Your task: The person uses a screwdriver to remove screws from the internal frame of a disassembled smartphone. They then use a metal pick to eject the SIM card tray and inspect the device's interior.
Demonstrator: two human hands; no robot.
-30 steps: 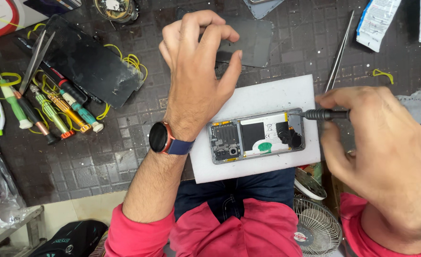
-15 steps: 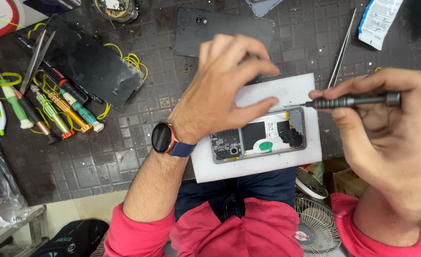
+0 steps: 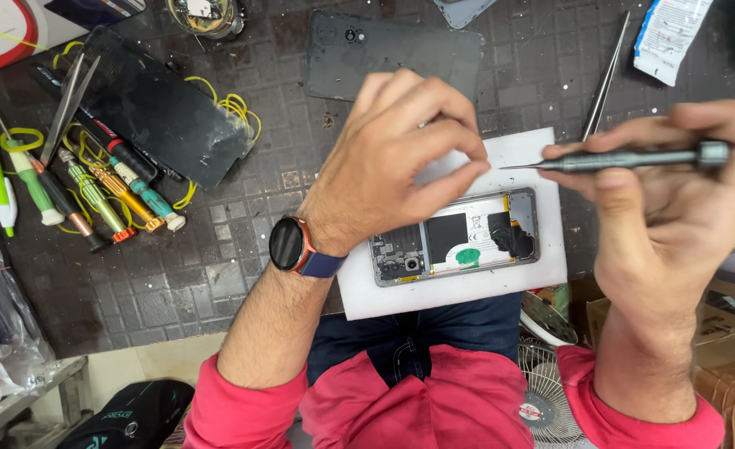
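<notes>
Since the earlier frames, the right hand (image 3: pixel 675 224) has been lifting the grey screwdriver (image 3: pixel 625 158) off the opened phone (image 3: pixel 459 237) and swinging it level, so its fine tip is now pointing left toward the left hand (image 3: pixel 392 158). Right-hand fingers are wrapping closed around the screwdriver's shaft, with the thumb pressing along its underside. The left hand, which was resting over the phone's upper edge, is now hovering above it with fingertips (image 3: pixel 475 170) pinching together just beside the tool's tip; whether anything tiny is sitting between them is too small to tell. A dark smartwatch (image 3: pixel 288 245) with a blue strap is sitting on the left wrist.

Below the hands, the opened phone is lying face down with its back off, showing a black battery area, a camera module and a green sticker. It is resting on a white pad (image 3: pixel 533 278) at the near edge of the dark gridded worktop (image 3: pixel 176 283). Beyond the left hand, a dark back cover (image 3: pixel 359 54) is lying flat on the worktop. Metal tweezers (image 3: pixel 604 83) are lying to the right of it. Farther left, a dark glass panel (image 3: pixel 164 112) is sitting beside a cluster of coloured screwdrivers (image 3: pixel 101 191) and yellow rubber bands (image 3: pixel 234 108).
</notes>
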